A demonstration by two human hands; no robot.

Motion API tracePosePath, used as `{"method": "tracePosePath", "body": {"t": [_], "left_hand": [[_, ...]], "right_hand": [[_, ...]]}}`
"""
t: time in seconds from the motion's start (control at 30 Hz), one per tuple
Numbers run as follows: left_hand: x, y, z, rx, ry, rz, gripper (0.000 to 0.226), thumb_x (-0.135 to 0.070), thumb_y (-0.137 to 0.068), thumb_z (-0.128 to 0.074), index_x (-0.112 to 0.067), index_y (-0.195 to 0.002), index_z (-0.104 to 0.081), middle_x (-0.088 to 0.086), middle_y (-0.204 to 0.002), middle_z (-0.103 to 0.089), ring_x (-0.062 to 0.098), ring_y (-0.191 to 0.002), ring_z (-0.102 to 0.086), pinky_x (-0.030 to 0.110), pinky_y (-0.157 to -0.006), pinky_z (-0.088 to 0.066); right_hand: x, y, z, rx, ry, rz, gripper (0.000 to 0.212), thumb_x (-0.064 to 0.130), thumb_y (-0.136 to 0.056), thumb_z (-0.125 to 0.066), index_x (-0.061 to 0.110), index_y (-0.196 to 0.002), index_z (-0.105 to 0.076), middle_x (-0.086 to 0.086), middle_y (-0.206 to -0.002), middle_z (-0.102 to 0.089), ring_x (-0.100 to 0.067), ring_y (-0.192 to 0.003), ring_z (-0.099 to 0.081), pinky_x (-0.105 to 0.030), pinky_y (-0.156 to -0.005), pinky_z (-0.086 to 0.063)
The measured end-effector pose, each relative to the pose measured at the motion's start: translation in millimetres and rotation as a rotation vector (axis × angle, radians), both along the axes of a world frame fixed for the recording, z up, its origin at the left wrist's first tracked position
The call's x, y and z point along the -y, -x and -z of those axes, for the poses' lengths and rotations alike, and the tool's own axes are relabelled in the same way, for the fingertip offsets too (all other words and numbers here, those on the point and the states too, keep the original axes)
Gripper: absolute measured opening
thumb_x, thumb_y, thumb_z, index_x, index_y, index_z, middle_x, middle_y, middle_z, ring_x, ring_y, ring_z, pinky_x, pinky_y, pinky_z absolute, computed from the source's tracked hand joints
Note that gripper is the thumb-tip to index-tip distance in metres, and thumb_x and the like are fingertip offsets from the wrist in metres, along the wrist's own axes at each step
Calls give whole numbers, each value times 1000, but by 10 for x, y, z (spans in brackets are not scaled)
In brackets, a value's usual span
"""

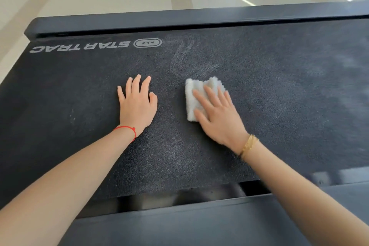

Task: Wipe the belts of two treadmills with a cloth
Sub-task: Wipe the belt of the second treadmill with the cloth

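The dark textured treadmill belt [259,90] is looking part-wiped, dusty smears remaining, as you are pressing the fluffy white cloth [196,94] under your flat open right hand [217,114], left hand [136,104] resting open beside it.

**Open belt, rails at both edges**

The dark belt [279,86] lies bare to the far right and left of the flat left hand [136,104]. Side rails [179,19] bound it; the blurred near-right edge possibly holds another ledge.

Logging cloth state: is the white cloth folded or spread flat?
Folded: the cloth sits as a thick, layered pad under the right hand.
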State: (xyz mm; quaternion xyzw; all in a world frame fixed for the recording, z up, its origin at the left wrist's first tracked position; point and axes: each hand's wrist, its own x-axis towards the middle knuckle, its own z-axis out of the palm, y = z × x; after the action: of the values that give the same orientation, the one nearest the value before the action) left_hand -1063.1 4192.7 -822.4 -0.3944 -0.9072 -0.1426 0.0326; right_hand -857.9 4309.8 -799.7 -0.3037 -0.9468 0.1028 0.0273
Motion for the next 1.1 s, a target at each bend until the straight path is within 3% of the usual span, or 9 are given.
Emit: {"method": "tracePosePath", "body": {"t": [0.17,0.33,0.5,0.63,0.73,0.93,1.1], "left_hand": [[13,8,17,-5,-12,11,53,-27,-101,-38,-19,-153,-32,9,-161,-27,29,-150,-17,57,-121,-9],[23,18,26,-5,-3,20,53,-29,-102,-34,-20,-155,-29,9,-162,-24,28,-151,-15,57,-121,-8],[13,17,14,4,3,19,54,-30,-102,-33,-20,-155,-28,9,-162,-24,29,-151,-14,57,-121,-8],[13,6,17,-2,-3,12,53,-29,-102,-35,-20,-154,-29,9,-162,-25,29,-150,-15,57,-121,-8],[14,-2,22,-10,-5,13,53,-27,-102,-37,-19,-154,-31,10,-161,-26,29,-150,-16,57,-121,-8],[23,11,25,-17,5,18,54,-29,-102,-35,-20,-155,-29,10,-162,-24,30,-151,-15,57,-121,-8],[19,-1,9,-14,9,13,54,-29,-101,-35,-19,-154,-30,10,-162,-24,30,-151,-15,58,-121,-8]], "right_hand": [[627,-326,-9,-4,62,-275,56,51,-101,-27,41,-154,-17,4,-164,-14,-22,-153,-3,-40,-124,0],[364,-556,7,-19,54,-150,54,47,-103,-28,43,-154,-11,10,-165,-2,-16,-153,4,-38,-124,1],[-15,-226,-44,28,8,122,58,38,-99,-30,38,-155,-16,0,-162,-15,-27,-151,-5,-47,-122,0],[351,-41,-51,17,28,4,66,44,-87,-18,40,-153,-21,-4,-157,-24,-32,-149,-12,-53,-121,-2],[608,-61,6,24,-14,-85,61,57,-94,-22,39,-153,-25,-5,-156,-30,-33,-149,-17,-54,-121,-6],[196,-100,5,52,-70,-84,55,50,-102,-19,41,-155,-6,2,-165,-4,-26,-153,-2,-42,-123,2],[368,-70,-24,62,-10,-101,54,45,-104,-23,40,-155,-6,1,-166,-1,-28,-153,4,-42,-123,3]]}}
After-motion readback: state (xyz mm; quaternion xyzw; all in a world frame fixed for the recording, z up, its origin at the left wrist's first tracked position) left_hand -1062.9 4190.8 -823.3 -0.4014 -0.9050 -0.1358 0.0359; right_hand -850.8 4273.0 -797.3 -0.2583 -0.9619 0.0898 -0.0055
